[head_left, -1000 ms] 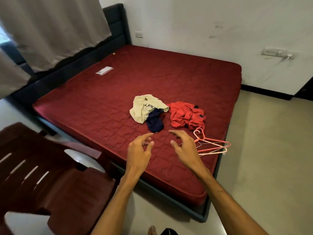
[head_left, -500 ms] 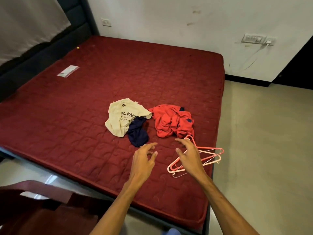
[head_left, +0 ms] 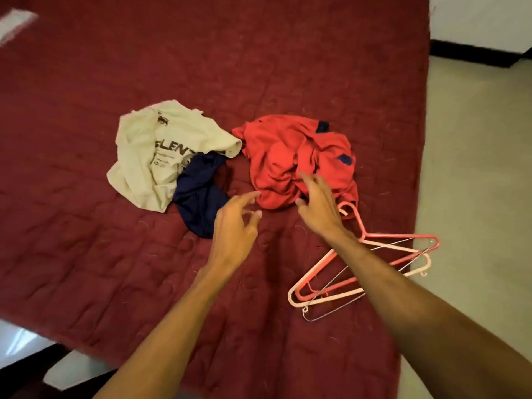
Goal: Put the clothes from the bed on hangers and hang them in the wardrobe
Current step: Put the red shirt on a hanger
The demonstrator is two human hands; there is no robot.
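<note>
Centre frame, on the dark red quilted bed point(head_left: 316, 67), three crumpled garments lie close together. A cream T-shirt with dark print point(head_left: 138, 156) is at left, and a navy blue garment point(head_left: 198, 197) sits against its lower right edge. A bright red shirt with navy patches point(head_left: 276, 156) lies just beside them to the right. My left hand point(head_left: 233, 228) hovers over the bed below the gap between navy and red, fingers loosely spread and grasping nothing. My right hand point(head_left: 319, 208) is over the red shirt's lower edge, fingers extended and released; whether they touch the fabric I cannot tell. Toward the lower right, near the bed's edge, lies a stack of coral and pale pink plastic hangers with a thin wire one point(head_left: 397, 235), its top hook just beside the red shirt. Pale floor point(head_left: 475, 168) fills the right of the frame.
</note>
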